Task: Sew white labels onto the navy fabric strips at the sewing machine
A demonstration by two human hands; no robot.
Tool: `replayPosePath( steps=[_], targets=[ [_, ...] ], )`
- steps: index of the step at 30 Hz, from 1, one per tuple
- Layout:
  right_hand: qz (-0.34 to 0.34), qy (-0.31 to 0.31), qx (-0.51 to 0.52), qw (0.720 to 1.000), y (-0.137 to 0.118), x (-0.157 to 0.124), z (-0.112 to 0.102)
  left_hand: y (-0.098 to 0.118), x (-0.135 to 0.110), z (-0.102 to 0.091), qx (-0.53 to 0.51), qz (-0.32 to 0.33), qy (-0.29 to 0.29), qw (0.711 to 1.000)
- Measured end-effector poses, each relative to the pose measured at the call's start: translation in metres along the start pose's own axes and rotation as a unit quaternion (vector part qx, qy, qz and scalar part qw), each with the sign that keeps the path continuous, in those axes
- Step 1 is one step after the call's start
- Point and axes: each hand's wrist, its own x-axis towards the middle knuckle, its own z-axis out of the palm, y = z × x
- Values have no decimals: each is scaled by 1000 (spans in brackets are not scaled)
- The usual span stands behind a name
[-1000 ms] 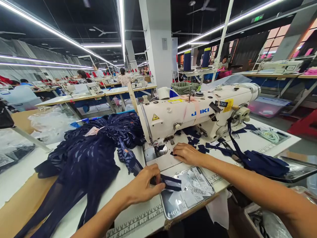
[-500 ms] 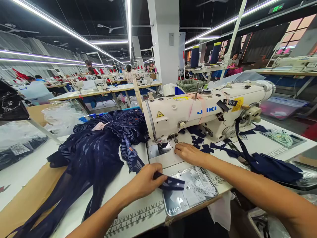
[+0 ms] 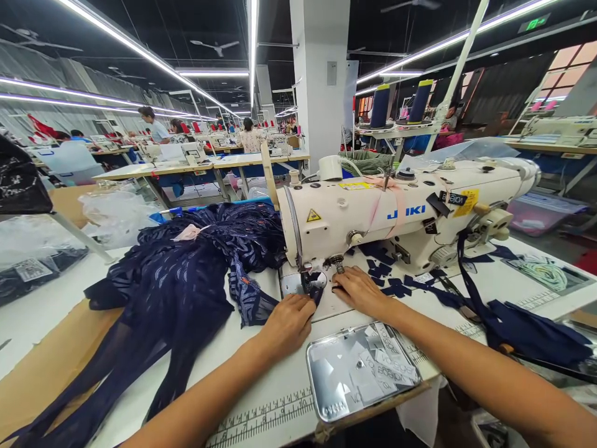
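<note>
A white sewing machine (image 3: 368,211) stands on the table, its needle area (image 3: 313,280) low at the left end. Just in front of that, my left hand (image 3: 293,314) is closed on the end of a navy fabric strip (image 3: 318,297) lying at the presser foot. My right hand (image 3: 360,291) is beside the needle plate, fingers bent together near the bed; a small dark edge shows at the fingertips, too little to name. A large heap of navy lace garments (image 3: 186,267) lies left of the machine. Below my hands is a metal tray (image 3: 333,398) with white printed labels (image 3: 389,361).
Small navy scraps (image 3: 382,270) lie behind my right hand. More navy cloth (image 3: 536,333) and a dish of pale green cord (image 3: 543,274) are at the right. Cardboard (image 3: 60,367) lies at the left. Thread cones (image 3: 380,107) stand behind; other people work further back.
My left hand has moved up and forward from over the tray to the needle area, bringing the navy strip with it. My right hand stays beside the needle plate.
</note>
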Motion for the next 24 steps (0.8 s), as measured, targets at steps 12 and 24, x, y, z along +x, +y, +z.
replayPosePath(
  steps=[12, 24],
  targets=[
    [71, -191, 5, 979, -16, 18, -20, 17, -12, -18, 33, 3, -118, 992],
    [119, -187, 209, 953, -20, 46, 5, 16, -14, -12, 79, 14, -126, 989]
  ],
)
